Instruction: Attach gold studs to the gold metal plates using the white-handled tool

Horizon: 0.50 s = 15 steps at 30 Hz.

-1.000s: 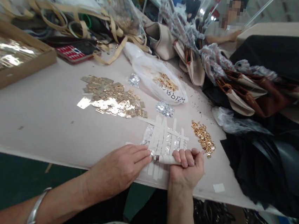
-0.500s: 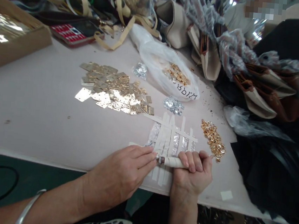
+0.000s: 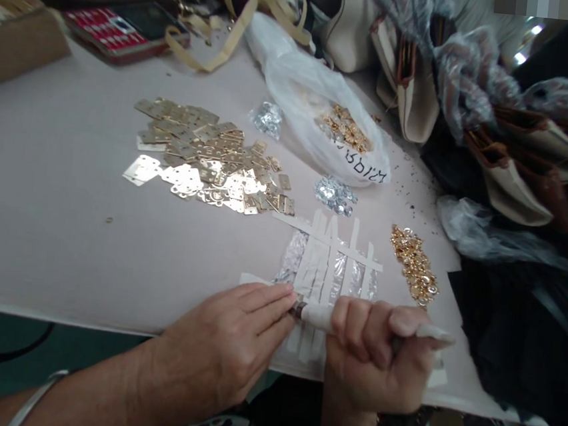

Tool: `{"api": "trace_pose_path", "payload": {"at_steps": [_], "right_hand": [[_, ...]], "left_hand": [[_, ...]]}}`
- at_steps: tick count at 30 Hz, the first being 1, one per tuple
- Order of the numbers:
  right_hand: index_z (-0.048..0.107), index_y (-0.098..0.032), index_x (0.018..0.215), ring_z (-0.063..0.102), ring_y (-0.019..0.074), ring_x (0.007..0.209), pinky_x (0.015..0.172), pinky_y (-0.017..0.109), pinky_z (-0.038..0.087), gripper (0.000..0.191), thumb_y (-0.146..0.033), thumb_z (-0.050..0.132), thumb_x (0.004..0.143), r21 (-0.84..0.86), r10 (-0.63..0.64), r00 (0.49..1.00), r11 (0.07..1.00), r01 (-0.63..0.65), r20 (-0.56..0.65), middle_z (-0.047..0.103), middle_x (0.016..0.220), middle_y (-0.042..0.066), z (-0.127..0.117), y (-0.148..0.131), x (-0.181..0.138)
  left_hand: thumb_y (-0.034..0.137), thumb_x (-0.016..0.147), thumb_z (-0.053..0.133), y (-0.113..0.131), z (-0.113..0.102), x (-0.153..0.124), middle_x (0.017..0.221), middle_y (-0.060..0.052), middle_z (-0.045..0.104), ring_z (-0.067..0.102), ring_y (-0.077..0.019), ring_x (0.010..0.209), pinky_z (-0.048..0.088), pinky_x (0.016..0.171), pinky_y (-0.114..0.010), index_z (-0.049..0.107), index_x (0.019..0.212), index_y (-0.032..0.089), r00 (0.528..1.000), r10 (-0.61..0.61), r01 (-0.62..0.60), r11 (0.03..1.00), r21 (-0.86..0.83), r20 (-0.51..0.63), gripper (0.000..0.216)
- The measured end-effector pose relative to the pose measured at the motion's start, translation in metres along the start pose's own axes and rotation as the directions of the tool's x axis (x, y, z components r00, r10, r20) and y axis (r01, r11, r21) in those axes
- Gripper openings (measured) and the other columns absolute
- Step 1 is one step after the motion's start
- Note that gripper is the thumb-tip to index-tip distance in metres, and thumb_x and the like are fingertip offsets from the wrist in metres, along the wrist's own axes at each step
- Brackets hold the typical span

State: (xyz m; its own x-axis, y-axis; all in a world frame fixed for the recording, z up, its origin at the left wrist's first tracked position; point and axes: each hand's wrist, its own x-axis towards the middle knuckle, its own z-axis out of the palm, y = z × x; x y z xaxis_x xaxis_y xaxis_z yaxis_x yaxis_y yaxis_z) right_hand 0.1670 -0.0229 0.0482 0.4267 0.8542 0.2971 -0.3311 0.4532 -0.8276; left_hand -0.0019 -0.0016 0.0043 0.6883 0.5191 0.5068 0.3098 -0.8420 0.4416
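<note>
My right hand (image 3: 375, 362) is wrapped round a tool with a white-wrapped handle (image 3: 317, 316), held almost level over the table's front edge. A dark collar shows at the tool's left end, and a pale tail end sticks out past my thumb. My left hand (image 3: 234, 339) has its fingers pressed together at the tool's tip. What those fingertips pinch, if anything, is hidden. Under both hands lies a patch of white tape strips over clear plastic (image 3: 317, 260). Beyond it are a pile of flat gold metal plates (image 3: 209, 152) and a heap of small silver pieces (image 3: 336, 194).
Small gold fittings (image 3: 414, 266) lie in a heap at the right. A white plastic bag (image 3: 315, 102) holds more of them. A cardboard box (image 3: 19, 47) and a red-and-black case (image 3: 123, 30) stand at the back left; handbags (image 3: 512, 171) and black material (image 3: 498, 327) crowd the right side.
My right hand has turned and come nearer the camera, still gripping the tool, whose tail end now shows more. My left hand stays at the tip. The view has shifted slightly.
</note>
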Motion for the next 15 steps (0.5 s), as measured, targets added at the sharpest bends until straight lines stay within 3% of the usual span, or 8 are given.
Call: {"api": "trace_pose_path", "payload": {"at_steps": [3,9,15], "right_hand": [[0.07,-0.022,0.083,0.025,0.0073,0.037,0.044,0.022,0.033,0.028,-0.038,0.055,0.1,-0.05,0.016,0.996,0.999,-0.012,0.083,0.026,0.048,-0.011,0.006,-0.003,-0.002],[0.07,-0.021,0.08,0.011,0.0066,0.034,0.036,0.019,0.027,0.038,-0.038,0.044,0.103,0.068,-0.027,0.995,0.997,0.033,-0.093,0.017,0.046,-0.012,-0.014,0.002,0.01],[0.069,-0.022,0.08,0.012,0.0067,0.034,0.037,0.019,0.028,0.039,-0.038,0.042,0.103,0.021,-0.031,0.997,0.999,0.032,-0.076,0.016,0.047,-0.012,-0.012,0.003,0.007]], "left_hand": [[0.014,0.098,0.046,0.0,-0.001,0.0,0.125,-0.009,0.072,0.062,-0.0237,0.124,0.052,0.108,-0.037,0.071,0.112,0.01,1.0,-0.003,0.003,1.0,-0.011,0.004,0.029],[0.014,0.098,0.046,-0.001,0.001,-0.002,0.125,-0.01,0.072,0.062,-0.0243,0.125,0.055,0.106,-0.038,0.07,0.116,0.01,1.0,0.024,-0.024,1.0,0.017,0.006,0.031],[0.017,0.099,0.046,-0.001,0.002,-0.003,0.126,-0.01,0.071,0.061,-0.0237,0.125,0.053,0.108,-0.038,0.07,0.116,0.01,1.0,0.029,-0.029,0.999,0.038,0.003,0.03]]}}
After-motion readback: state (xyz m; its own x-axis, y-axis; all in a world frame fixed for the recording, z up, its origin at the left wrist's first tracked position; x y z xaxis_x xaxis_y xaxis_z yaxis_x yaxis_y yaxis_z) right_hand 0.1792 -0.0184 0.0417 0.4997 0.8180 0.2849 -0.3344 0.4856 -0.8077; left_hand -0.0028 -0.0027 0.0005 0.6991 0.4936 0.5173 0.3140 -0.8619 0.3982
